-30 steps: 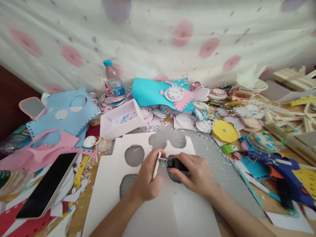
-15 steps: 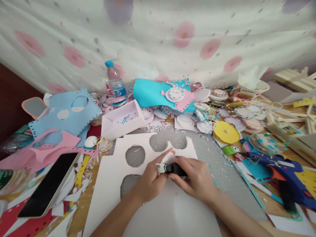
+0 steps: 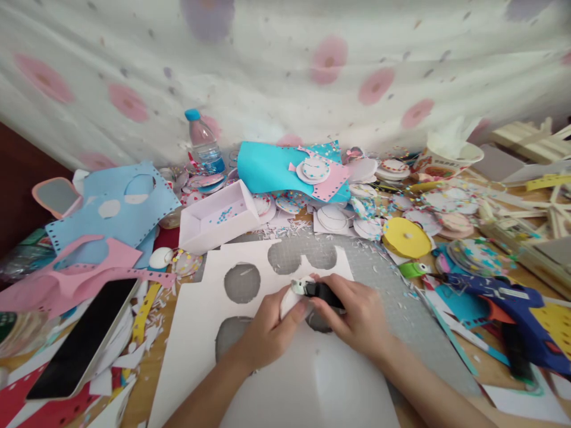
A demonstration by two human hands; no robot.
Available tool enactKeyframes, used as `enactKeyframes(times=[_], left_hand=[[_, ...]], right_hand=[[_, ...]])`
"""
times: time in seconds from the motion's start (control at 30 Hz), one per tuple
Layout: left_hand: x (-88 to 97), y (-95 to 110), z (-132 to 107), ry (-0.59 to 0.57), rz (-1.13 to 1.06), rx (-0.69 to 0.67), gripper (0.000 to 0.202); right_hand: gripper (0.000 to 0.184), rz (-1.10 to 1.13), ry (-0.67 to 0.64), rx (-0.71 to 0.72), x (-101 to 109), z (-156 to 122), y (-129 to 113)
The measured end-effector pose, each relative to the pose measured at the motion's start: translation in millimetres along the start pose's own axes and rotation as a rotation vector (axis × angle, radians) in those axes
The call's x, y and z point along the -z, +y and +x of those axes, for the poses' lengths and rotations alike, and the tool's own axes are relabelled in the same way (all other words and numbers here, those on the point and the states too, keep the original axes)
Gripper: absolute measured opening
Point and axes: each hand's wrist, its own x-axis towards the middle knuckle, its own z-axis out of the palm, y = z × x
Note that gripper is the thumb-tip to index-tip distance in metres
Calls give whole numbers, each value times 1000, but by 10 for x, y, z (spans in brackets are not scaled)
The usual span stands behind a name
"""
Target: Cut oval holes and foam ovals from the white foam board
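White piece (image 3: 289, 303) now at the cutter's (image 3: 329, 293) tip
Just below frame centre, the left hand (image 3: 271, 326) pinches the piece; the right hand (image 3: 358, 312) grips the cutter, above the holed sheet (image 3: 187, 333). Half a second ago, the blade lay across the left fingers; now it meets the piece's upper edge, seemingly placed for trimming.

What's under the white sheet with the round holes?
Under the white sheet, a gray mat shows through the holes and past the right edge; whatever its solid parts cover is hidden.
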Motion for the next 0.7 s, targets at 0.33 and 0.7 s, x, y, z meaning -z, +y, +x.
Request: enactKeyframes(times=[0.33,0.7], left_hand=[[81,-48,25,23,222,-196,42],[200,154,-516,-100,1061,-300,102]], right_hand=[[42,-123,4,-511,-30,58,195],[40,-183,-69,-555,-59,126,190]])
